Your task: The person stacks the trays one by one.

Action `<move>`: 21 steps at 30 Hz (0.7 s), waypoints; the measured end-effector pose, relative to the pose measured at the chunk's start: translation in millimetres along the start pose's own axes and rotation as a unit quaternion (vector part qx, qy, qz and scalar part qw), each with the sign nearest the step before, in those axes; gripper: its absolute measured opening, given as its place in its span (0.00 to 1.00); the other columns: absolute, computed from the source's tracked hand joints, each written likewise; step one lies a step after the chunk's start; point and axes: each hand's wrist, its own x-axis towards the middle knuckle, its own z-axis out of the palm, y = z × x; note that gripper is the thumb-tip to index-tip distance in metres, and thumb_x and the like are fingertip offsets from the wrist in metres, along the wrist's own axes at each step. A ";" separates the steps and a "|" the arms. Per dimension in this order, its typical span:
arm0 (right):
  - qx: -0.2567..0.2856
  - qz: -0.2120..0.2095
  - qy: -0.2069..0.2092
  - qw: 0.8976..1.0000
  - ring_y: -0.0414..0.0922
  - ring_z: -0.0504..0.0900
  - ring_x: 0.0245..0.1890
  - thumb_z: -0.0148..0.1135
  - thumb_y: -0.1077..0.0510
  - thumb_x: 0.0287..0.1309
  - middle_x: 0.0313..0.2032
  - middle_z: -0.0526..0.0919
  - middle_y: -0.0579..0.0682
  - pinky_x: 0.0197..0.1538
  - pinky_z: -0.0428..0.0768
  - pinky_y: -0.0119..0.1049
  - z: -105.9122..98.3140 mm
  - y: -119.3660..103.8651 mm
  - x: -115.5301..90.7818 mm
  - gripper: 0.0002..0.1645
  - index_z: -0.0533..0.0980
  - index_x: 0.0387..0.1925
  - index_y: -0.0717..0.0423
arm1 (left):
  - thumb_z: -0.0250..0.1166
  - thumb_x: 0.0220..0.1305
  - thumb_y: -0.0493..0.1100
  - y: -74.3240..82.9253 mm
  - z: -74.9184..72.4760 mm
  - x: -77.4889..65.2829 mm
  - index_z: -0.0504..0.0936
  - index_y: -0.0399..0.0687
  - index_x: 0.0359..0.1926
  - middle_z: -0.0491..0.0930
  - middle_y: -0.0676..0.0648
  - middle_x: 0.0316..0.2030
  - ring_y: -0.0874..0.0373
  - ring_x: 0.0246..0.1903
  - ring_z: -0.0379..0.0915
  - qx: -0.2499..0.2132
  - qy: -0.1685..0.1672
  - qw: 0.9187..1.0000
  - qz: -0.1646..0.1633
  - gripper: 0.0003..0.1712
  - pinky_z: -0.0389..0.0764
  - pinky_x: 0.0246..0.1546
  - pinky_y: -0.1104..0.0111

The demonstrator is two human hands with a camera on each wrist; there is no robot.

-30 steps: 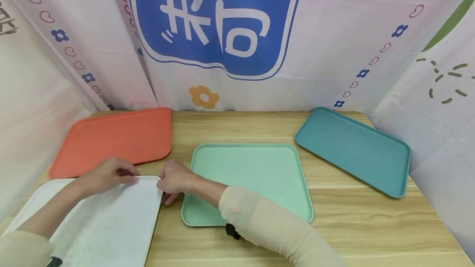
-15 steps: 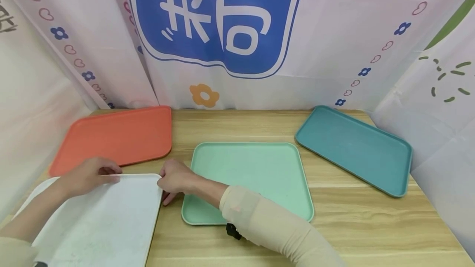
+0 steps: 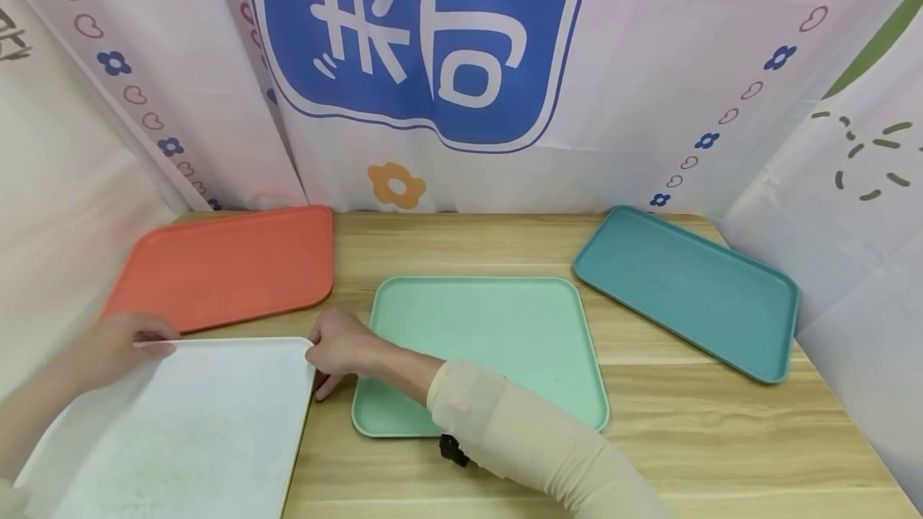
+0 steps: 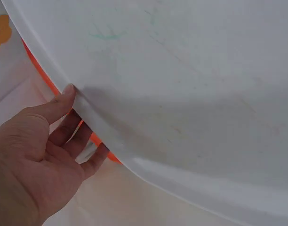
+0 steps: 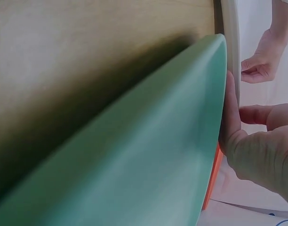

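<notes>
**White tray (image 3: pixel 191 423), held at its far edge**

White tray: lower left of the frame, face up, near side cut off by the border; faint green and brownish marks on its surface.

Left hand (image 3: pixel 118 351): at left, slightly blurred; partly closed, thumb over the tray's edge, fingers beneath.

Right hand (image 3: pixel 342 347): left of centre; nearly closed, pinching the tray's upper right corner; forearm crosses the mint-green tray.

Mint-green tray (image 3: pixel 490 335): centre, just right of the white one.

Orange-red tray (image 3: pixel 231 263): upper left of the table, just beyond the white tray.

Teal tray (image 3: pixel 692 291): right, set at an angle, well apart.

Wooden table (image 3: pixel 692 439): light-grained, beneath all four.

Printed cloth (image 3: pixel 613 62): backdrop, upper frame.
</notes>
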 end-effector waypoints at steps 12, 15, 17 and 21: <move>0.009 -0.003 0.010 1.000 0.54 0.85 0.17 0.47 0.78 0.66 0.10 0.53 0.45 0.24 0.87 0.37 2.4 0.3 1.9 0.35 0.50 0.10 0.50 | 0.75 0.53 0.26 -13.0 -5.3 -2.3 0.87 0.44 0.28 0.82 0.61 0.27 0.76 0.29 0.69 0.000 -0.022 1.000 -0.014 0.09 0.78 0.29 0.76; 0.000 0.000 0.016 1.000 0.52 0.85 0.17 0.48 0.77 0.67 0.09 0.56 0.46 0.25 0.87 0.37 1.6 -0.4 1.3 0.34 0.51 0.10 0.50 | 0.75 0.56 0.28 -12.0 -7.8 -0.9 0.88 0.43 0.30 0.84 0.56 0.28 0.77 0.29 0.70 0.006 -0.041 0.999 -0.031 0.07 0.79 0.30 0.74; -0.009 0.003 0.019 1.000 0.52 0.84 0.16 0.48 0.77 0.67 0.09 0.55 0.46 0.24 0.87 0.37 0.4 -1.2 0.6 0.35 0.51 0.09 0.51 | 0.75 0.56 0.29 -11.0 -8.8 -0.2 0.88 0.42 0.30 0.85 0.53 0.29 0.78 0.30 0.70 0.011 -0.048 0.998 -0.035 0.06 0.80 0.31 0.73; -0.022 0.007 0.021 1.000 0.50 0.84 0.14 0.48 0.76 0.68 0.09 0.55 0.46 0.25 0.87 0.38 -2.2 -3.0 -1.0 0.35 0.52 0.09 0.52 | 0.75 0.56 0.29 -7.9 -9.3 0.4 0.88 0.43 0.30 0.85 0.53 0.29 0.78 0.30 0.70 0.017 -0.045 0.998 -0.029 0.06 0.80 0.31 0.72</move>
